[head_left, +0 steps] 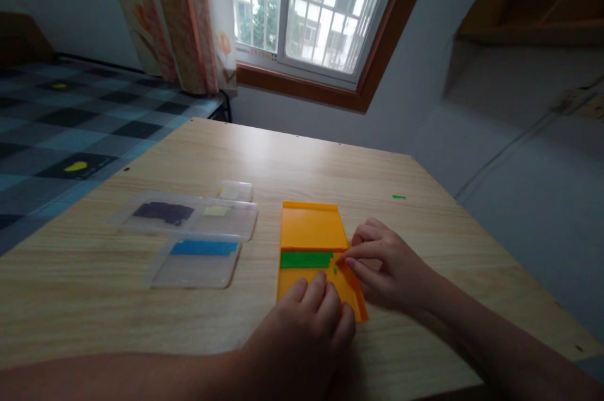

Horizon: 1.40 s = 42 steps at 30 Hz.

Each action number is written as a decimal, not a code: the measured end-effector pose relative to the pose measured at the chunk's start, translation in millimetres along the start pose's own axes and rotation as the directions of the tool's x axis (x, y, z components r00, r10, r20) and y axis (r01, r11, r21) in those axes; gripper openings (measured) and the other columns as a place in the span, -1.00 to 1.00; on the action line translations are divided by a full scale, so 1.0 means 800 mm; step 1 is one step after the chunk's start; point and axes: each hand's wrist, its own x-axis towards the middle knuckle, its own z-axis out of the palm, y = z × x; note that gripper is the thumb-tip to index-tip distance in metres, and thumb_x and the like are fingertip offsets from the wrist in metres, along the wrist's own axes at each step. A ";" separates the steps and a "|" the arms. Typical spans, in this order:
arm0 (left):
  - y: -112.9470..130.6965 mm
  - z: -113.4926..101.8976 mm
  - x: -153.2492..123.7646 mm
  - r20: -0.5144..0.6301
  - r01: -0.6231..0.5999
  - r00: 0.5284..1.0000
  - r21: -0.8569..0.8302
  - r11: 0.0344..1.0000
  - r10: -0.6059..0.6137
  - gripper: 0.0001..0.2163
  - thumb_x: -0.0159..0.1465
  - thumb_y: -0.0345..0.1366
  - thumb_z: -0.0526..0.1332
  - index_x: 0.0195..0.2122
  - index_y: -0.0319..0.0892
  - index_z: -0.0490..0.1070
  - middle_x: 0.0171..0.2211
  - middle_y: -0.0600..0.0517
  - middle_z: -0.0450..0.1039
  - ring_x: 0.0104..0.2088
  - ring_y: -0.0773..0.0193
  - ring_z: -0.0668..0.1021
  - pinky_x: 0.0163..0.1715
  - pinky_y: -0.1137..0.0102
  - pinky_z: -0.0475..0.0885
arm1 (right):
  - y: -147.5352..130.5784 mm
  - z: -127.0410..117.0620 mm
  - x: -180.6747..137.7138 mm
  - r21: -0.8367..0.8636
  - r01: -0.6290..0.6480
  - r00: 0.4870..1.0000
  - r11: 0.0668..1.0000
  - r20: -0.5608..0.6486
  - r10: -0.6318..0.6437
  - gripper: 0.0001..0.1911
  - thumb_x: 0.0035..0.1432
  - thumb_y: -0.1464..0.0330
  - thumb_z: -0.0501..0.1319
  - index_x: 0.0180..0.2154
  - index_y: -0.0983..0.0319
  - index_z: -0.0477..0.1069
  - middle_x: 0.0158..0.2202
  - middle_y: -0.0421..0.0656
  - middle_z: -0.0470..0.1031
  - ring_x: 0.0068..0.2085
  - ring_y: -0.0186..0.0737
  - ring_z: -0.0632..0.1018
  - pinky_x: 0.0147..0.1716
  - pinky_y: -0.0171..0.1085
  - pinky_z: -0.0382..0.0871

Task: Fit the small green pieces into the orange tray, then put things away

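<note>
An orange tray (309,225) with raised edges and a crosswise ridge lies on the table. Just below the ridge, a row of thin green strips (306,259) sits side by side, with a tiny green piece (335,271) apart from their right end. My left hand (314,319) is curled over the tray's near part, fingers bent and close together, hiding its near left corner. At the tray's right side, my right hand (382,262) has thumb and index finger pinched together beside the strips' right end. Whatever lies between those fingertips is too small to make out.
Left of the tray lie clear plastic boxes: one with blue strips (204,248), one with dark purple pieces (163,212) and a pale yellow piece (215,211), and a small box (237,191) behind. A loose green strip (399,197) lies far right on the wooden table (264,162).
</note>
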 end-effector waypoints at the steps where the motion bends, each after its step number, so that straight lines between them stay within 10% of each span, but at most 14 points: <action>1: 0.000 0.000 0.000 0.007 0.003 1.000 -0.012 1.000 -0.003 -0.56 0.41 -0.05 0.12 0.12 -0.30 0.43 0.07 -0.37 0.50 0.09 -0.30 0.53 -0.06 -0.02 0.47 | 0.000 -0.001 0.000 -0.001 0.024 1.000 1.000 0.013 -0.024 -0.74 0.30 0.45 0.20 -0.38 0.20 0.63 -0.41 -0.12 0.45 -0.29 -0.15 0.41 -0.28 -0.14 0.26; 42: 0.003 0.001 -0.001 -0.055 -0.006 0.998 0.049 0.999 0.009 -0.56 0.41 0.00 0.13 0.07 -0.28 0.45 0.03 -0.34 0.53 0.05 -0.28 0.56 -0.11 0.02 0.48 | 0.009 0.016 0.001 -0.058 0.087 0.996 0.995 0.000 -0.087 -0.76 0.29 0.46 0.22 -0.40 0.25 0.60 -0.41 -0.12 0.40 -0.31 -0.18 0.38 -0.29 -0.16 0.20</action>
